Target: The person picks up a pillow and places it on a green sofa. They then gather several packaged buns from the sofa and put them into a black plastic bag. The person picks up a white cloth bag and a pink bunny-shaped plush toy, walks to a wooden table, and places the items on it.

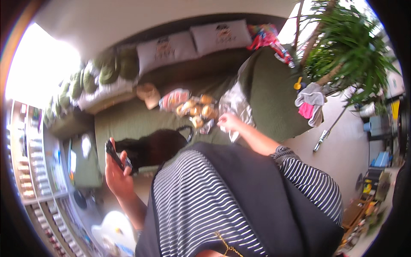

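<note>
My left hand [119, 181] is raised at the left and grips a slim black object [113, 152], which blur keeps me from naming exactly. My right hand [229, 122] reaches over the sofa at the near edge of a crumpled whitish plastic bag [236, 102]. Its fingertips look drawn together, but whether they pinch the plastic is unclear. Left of that hand lie several small wrapped golden-brown items [196, 110], perhaps bread rolls. Beside them are a red-and-clear package [175, 99] and a tan cap [149, 95]. A black bag [157, 146] with a dark strap rests nearer to me.
The green-covered sofa [273, 96] spans the space before me, with two printed cushions [221, 37] along its back. A grey and pink cloth [310, 102] hangs at its right end by a leafy plant [346, 54]. Shelves [40, 170] stand left, above a white stool [114, 229].
</note>
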Action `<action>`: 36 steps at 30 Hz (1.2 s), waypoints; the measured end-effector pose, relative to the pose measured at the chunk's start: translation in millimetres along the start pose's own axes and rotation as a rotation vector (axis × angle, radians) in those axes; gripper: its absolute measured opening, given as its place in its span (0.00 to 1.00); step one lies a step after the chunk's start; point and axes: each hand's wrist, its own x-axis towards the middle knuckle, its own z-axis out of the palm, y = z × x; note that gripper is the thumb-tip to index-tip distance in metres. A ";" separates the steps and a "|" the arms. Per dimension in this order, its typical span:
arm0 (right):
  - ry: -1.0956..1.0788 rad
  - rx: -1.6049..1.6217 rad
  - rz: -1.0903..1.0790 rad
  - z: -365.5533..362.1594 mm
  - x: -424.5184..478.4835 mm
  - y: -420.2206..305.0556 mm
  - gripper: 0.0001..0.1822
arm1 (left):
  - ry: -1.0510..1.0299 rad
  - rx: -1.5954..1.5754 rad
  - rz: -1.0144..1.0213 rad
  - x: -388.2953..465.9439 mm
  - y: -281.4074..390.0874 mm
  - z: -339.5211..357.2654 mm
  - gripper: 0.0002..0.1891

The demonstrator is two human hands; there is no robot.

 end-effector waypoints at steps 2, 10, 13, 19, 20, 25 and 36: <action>-0.024 0.075 0.071 9.3 10.0 35.4 0.20 | 0.077 -0.054 -0.044 -2.3 -4.8 -7.9 0.29; -0.162 -0.128 0.248 45.2 27.8 65.3 0.36 | 0.127 0.030 -0.123 36.0 -25.4 -34.3 0.30; -0.168 -0.227 0.230 50.0 40.7 25.7 0.47 | 0.126 0.061 -0.149 65.1 -31.1 -32.8 0.30; -0.021 -0.353 0.311 85.1 119.7 -9.6 0.60 | 0.127 0.088 -0.173 96.3 -58.2 -40.4 0.30; 0.068 -0.368 0.267 95.3 135.0 -10.4 0.61 | 0.125 0.083 -0.180 99.1 -65.5 -42.6 0.31; 0.022 -0.556 0.082 147.6 239.2 -15.7 0.59 | 0.134 0.029 -0.282 116.2 -108.2 -52.5 0.35; 0.004 -0.586 0.082 219.6 363.8 63.8 0.56 | 0.110 -0.009 -0.317 163.4 -123.0 -51.0 0.46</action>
